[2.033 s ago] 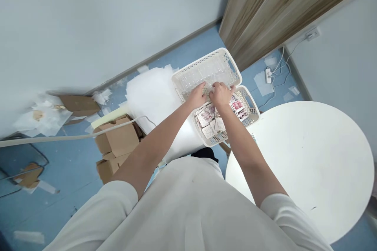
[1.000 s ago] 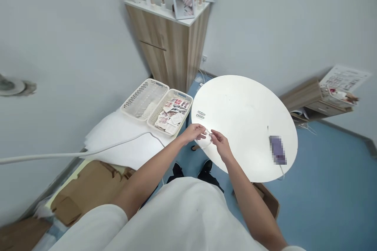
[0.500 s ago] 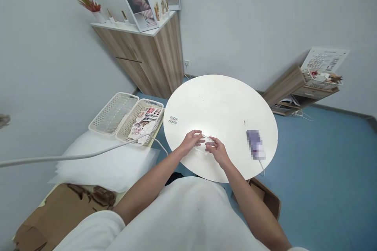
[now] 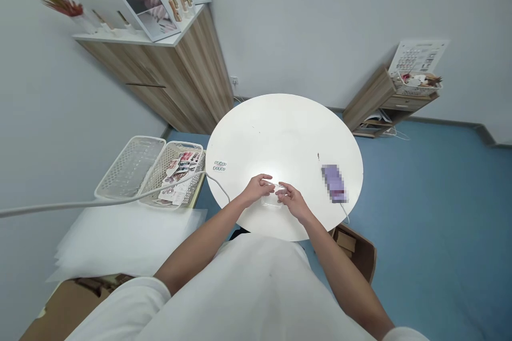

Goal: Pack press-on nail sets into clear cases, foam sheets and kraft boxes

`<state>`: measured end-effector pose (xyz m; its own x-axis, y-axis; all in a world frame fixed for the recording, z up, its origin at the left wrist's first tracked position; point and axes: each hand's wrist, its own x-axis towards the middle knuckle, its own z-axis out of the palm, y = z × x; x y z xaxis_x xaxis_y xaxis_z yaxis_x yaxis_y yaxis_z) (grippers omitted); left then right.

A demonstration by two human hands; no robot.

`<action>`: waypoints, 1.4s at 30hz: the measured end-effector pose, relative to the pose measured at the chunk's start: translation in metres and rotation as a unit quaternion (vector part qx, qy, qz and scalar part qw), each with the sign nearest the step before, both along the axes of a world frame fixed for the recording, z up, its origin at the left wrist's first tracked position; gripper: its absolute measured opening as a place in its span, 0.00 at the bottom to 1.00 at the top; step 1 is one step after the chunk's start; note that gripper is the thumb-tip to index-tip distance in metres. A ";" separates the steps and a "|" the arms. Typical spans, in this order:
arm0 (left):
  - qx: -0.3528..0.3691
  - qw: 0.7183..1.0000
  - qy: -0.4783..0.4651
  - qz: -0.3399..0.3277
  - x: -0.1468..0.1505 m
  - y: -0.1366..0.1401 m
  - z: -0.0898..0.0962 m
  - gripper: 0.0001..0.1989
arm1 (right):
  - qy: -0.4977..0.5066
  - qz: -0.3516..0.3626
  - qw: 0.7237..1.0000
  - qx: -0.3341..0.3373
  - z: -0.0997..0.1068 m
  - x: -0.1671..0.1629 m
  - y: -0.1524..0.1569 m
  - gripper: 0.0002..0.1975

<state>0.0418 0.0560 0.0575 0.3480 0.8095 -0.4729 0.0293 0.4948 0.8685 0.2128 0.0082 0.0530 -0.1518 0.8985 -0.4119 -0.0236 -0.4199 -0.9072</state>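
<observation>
Over the near part of a round white table [image 4: 280, 133], both hands hold a small clear plastic box [image 4: 272, 202]. My left hand [image 4: 256, 189] has its fingers closed on the box's left side. On the opposite side, the fingers and thumb of my right hand [image 4: 294, 201] grip its upper right edge. Glare and the fingers hide part of the box, and I cannot make out whether anything is inside. A small clear sheet with two rows of nail-shaped pieces [image 4: 220, 166] lies on the table to the left.
A blurred purple object [image 4: 334, 183] with a white cable lies at the table's right. Left of the table are a white basket of printed cards [image 4: 176, 176], a basket of clear plastic pieces [image 4: 130, 168] and white foam sheets [image 4: 128, 237]. A white cable [image 4: 120, 201] crosses in front of the baskets.
The view has swung to the right, so the surroundings sit further left. Both hands stay on the clear box, and more of its near part shows below the fingers.
</observation>
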 end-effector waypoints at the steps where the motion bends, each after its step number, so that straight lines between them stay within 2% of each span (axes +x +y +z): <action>1: 0.004 1.000 0.005 -0.006 0.000 0.001 0.000 0.25 | -0.001 -0.005 1.000 0.000 0.000 -0.001 -0.001 0.26; 6: 0.043 0.998 0.012 -0.045 -0.003 0.003 -0.003 0.21 | -0.010 -0.037 0.999 -0.005 -0.002 -0.006 -0.005 0.25; 12: 0.113 0.988 0.055 -0.086 -0.012 0.006 -0.013 0.24 | -0.013 -0.054 0.998 0.006 -0.005 -0.006 -0.004 0.26; 19: 0.102 0.993 0.017 -0.057 -0.004 0.008 -0.018 0.17 | -0.018 -0.087 0.996 -0.032 -0.002 -0.007 -0.009 0.31; 22: 0.082 0.996 0.032 -0.026 0.001 0.006 -0.017 0.16 | -0.026 -0.111 0.993 -0.034 -0.004 -0.008 -0.012 0.25; 26: 0.110 0.983 0.138 0.047 0.009 -0.003 -0.015 0.16 | -0.124 -0.168 0.978 0.009 -0.006 -0.009 -0.013 0.19; 28: 0.128 0.978 0.157 0.039 0.015 -0.009 -0.012 0.15 | -0.185 -0.178 0.966 0.040 -0.005 -0.010 -0.013 0.16; 31: 0.103 0.990 0.099 0.008 0.025 -0.017 -0.007 0.16 | -0.254 -0.171 0.946 0.107 -0.003 -0.014 -0.014 0.13; 35: 0.004 0.999 -0.004 0.032 0.032 -0.021 -0.001 0.19 | -0.321 -0.124 0.916 0.207 -0.006 -0.020 -0.017 0.13; 39: -0.029 0.998 -0.017 0.050 0.030 -0.020 -0.001 0.17 | -0.340 -0.060 0.897 0.276 -0.012 -0.023 -0.022 0.18; 42: -0.035 0.998 -0.014 0.059 0.025 -0.018 -0.005 0.16 | -0.341 -0.041 0.894 0.288 -0.012 -0.021 -0.024 0.19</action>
<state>0.0666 0.0376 0.0524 0.2656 0.8108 -0.5216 -0.0561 0.5531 0.8312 0.1915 -0.0157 0.0405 0.0342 0.9881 0.1501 0.6079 0.0987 -0.7878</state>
